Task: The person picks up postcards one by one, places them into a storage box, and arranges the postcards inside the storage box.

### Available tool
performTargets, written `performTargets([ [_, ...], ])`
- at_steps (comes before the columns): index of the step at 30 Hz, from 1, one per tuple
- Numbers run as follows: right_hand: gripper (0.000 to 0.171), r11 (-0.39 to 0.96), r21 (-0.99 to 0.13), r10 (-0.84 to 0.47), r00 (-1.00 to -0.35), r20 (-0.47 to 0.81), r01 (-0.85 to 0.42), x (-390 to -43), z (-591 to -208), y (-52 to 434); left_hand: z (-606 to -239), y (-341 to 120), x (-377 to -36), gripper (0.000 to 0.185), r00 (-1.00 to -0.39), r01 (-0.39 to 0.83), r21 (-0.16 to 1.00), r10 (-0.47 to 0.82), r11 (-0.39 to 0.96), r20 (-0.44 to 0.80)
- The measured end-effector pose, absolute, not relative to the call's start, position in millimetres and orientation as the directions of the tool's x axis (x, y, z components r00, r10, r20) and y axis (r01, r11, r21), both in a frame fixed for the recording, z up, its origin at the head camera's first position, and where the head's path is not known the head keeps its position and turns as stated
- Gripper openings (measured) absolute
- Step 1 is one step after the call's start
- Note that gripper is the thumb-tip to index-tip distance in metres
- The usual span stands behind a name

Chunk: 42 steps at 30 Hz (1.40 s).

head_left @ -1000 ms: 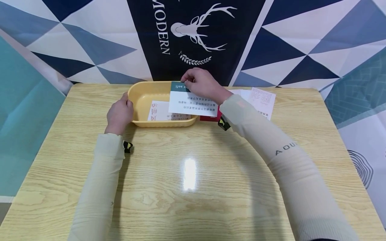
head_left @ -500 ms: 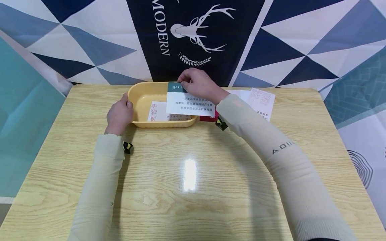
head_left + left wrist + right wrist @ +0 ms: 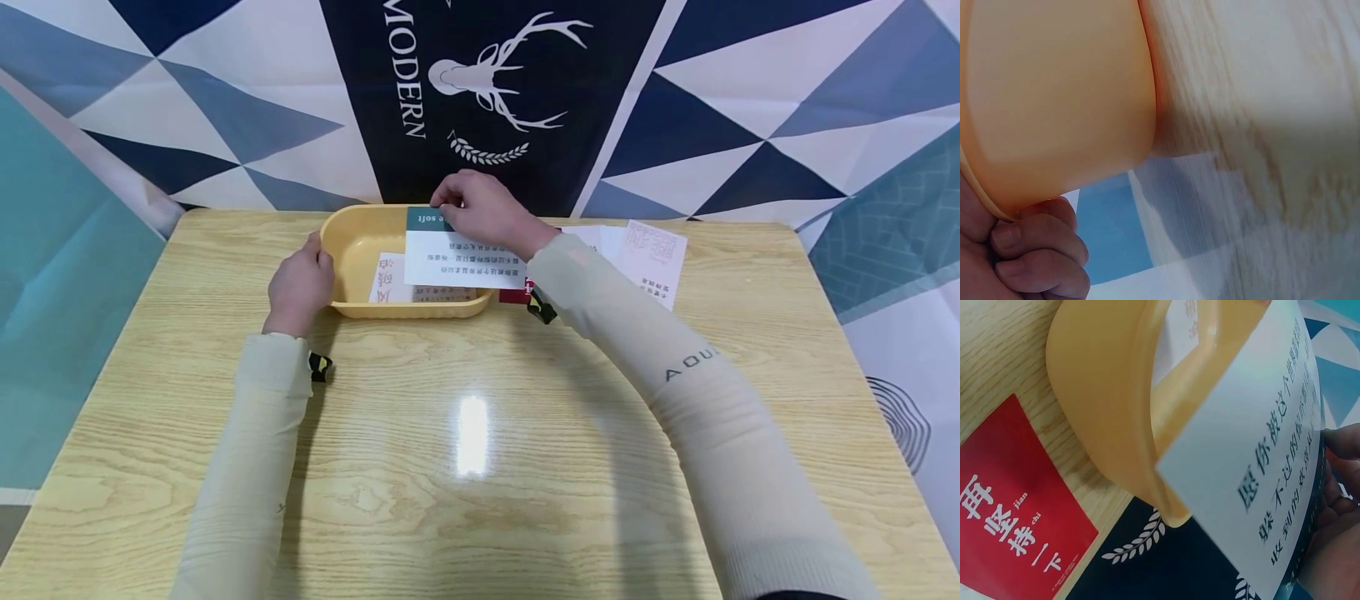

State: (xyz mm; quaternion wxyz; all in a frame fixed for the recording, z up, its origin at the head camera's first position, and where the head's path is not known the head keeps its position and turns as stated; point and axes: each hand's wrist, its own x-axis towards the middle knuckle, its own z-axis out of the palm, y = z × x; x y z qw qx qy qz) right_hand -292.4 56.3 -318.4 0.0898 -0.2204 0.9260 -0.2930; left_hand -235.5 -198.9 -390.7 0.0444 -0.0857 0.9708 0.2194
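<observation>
Pinching a white card [image 3: 459, 260] at its far edge over the yellow tray [image 3: 352, 242], right hand [image 3: 480, 208]. Gripping the tray's left rim, left hand [image 3: 300, 282]. Inside on the tray floor, another card [image 3: 390, 279]; beside it on the tabletop [image 3: 480, 433], a red card [image 3: 1016, 515].

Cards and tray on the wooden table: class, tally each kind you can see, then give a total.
Yellow plastic tray: 1
White card with green band, held over the tray by the right hand: 1
White card with red characters, lying in the tray: 1
Red card beside the tray: 1
White cards at the table's far right: at least 2, overlapping
Total: at least 6
</observation>
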Motion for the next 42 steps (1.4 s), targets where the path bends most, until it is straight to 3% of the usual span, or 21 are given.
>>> performTargets([
  [42,0.027,0.739,-0.528,-0.523,-0.85,-0.058,-0.418,-291.5,-326.1,18.7,-391.1,-198.0,-236.6,0.052,-0.978,-0.202,0.411,-0.164,0.889,-0.126],
])
